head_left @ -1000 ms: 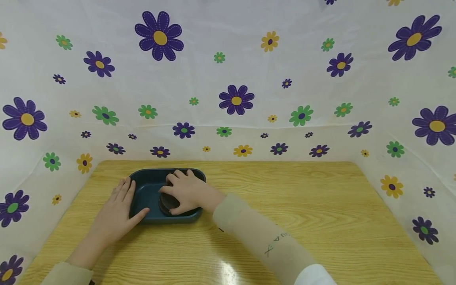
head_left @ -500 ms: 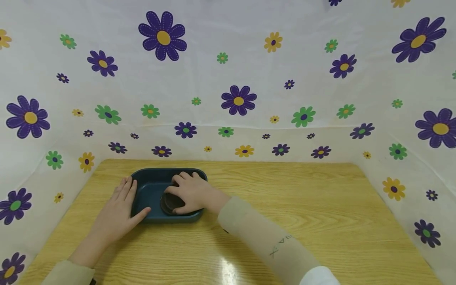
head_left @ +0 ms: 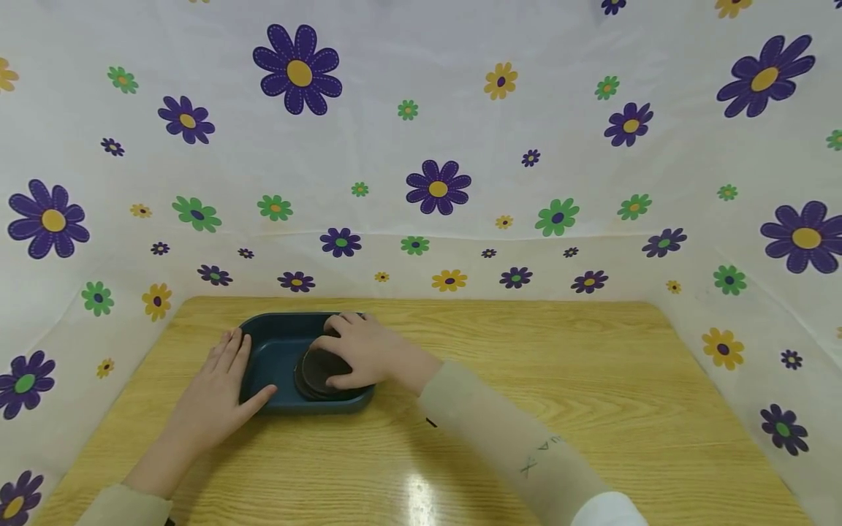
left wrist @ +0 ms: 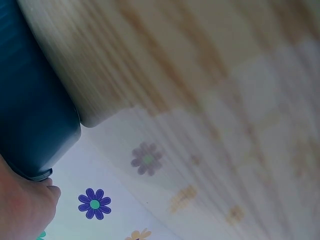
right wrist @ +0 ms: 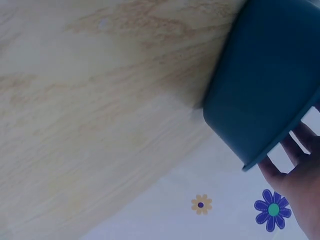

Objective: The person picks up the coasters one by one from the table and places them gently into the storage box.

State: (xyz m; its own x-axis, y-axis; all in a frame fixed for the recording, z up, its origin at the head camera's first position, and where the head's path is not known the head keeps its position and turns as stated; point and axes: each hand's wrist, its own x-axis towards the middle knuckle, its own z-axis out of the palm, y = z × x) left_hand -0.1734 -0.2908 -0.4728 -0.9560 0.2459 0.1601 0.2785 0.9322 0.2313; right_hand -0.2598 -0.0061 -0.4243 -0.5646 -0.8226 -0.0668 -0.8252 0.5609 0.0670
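A dark teal rectangular tub (head_left: 276,358) stands on the table at the back left. In its right half is a dark brown, round, flat-topped thing (head_left: 322,369); a second dark rim shows just below its left edge. My right hand (head_left: 368,354) reaches in over the tub's right end and grips this round thing, thumb at the near side and fingers at the far side. My left hand (head_left: 213,391) rests on the tub's left end, fingers fairly straight along the wall, thumb out over the near rim. In the right wrist view, the tub's outer wall (right wrist: 265,80) hides the round thing.
The wood-grain table (head_left: 526,380) extends to the right of the tub and in front of it. A white cloth (head_left: 487,131) with purple, green and yellow flowers hangs behind the table and along both sides.
My right hand has shifted slightly right, and the round thing's top has moved with it, so more of the lower rim shows at the left. My left hand and the tub stay put.
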